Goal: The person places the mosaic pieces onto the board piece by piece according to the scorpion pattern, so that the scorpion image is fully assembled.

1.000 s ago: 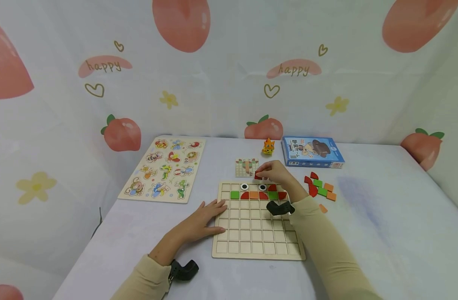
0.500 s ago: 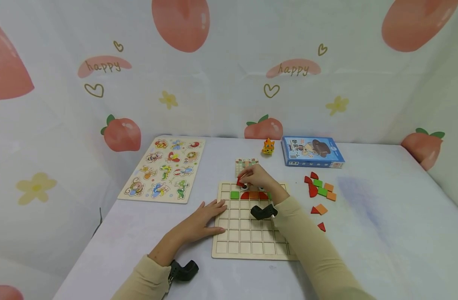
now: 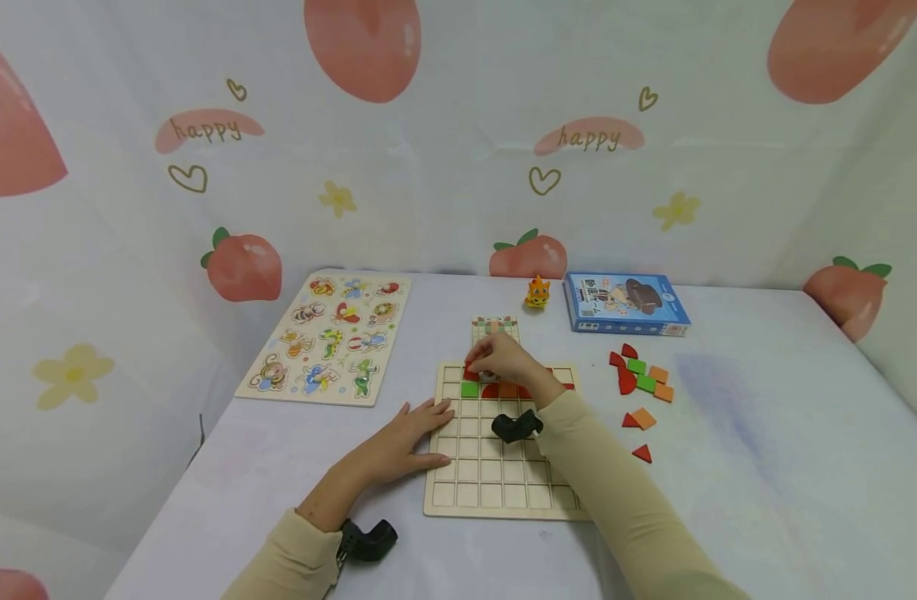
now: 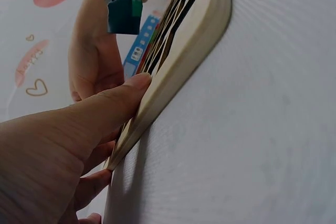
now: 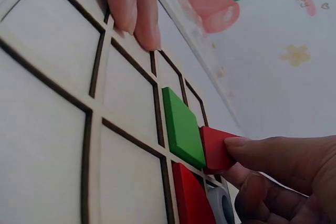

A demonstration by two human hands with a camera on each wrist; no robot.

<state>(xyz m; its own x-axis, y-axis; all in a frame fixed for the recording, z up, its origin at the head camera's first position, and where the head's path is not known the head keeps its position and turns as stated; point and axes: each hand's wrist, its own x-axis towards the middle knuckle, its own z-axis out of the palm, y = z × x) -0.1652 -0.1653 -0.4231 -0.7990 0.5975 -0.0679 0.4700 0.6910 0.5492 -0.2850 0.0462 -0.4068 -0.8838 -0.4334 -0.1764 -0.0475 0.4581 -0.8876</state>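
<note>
A square wooden grid board (image 3: 491, 471) lies on the table. My right hand (image 3: 507, 358) is over its far rows and pinches a red tile (image 5: 216, 148) between thumb and fingers. That tile is at the far row, right behind a green square tile (image 5: 181, 127) set in the grid. Beside it are another red tile (image 5: 191, 195) and a round white eye tile (image 5: 220, 205), partly covered by the hand in the head view. My left hand (image 3: 398, 446) rests on the board's left edge with fingers spread, thumb (image 4: 139, 81) on the rim.
A small pattern card (image 3: 479, 331) lies behind the board, partly hidden. Loose red, green and orange tiles (image 3: 644, 383) lie to the right. An insect puzzle board (image 3: 331, 333), a toy figure (image 3: 537, 293) and a blue box (image 3: 625, 304) stand farther back.
My right hand has moved left along the far side of the board with the red tile, then down to the far row above the green square. My left hand has stayed put.
</note>
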